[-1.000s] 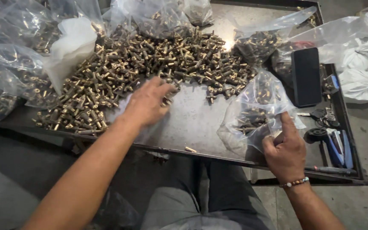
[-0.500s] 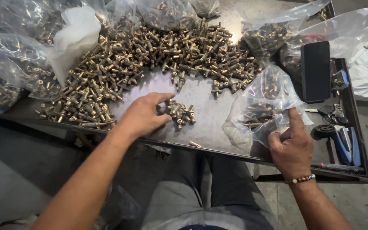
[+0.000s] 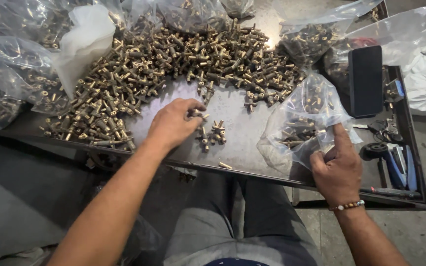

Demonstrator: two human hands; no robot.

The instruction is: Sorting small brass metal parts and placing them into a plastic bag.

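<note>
— Left hand [image 3: 173,123]?
— Reaching in from lower left, forearm stretched diagonally over the edge of the metal table [image 3: 242,133]. Palm turned down, fingers curled together, pinching a few small brass fittings [image 3: 195,115] at the fingertips. Resting just beside a small cluster of fittings [image 3: 213,134] set apart on the bare metal.

— And right hand [image 3: 338,167]?
— Coming up from lower right, wrist with a beaded bracelet [image 3: 347,205]. Closed on the lower edge of a clear plastic bag [image 3: 306,118], index finger stretched up against the film, other fingers folded. Holding the bag near the front rim of the table, partly filled with the same fittings.

— Position of the main stock?
— Spread as a big pile of brass fittings [image 3: 173,64] across the far and left part of the table, in an arc around the bare patch. Well apart from the right hand, near to the left one.

— Around it?
— More clear bags [image 3: 11,74] with fittings on the left and along the back, a white bag [image 3: 87,39] among them. On the right a black flat box [image 3: 366,81] standing upright, and beyond the held bag a blue-handled tool [image 3: 395,162] lying in the tray corner. Below the table, grey trousers [image 3: 242,221] of the seated person.
</note>
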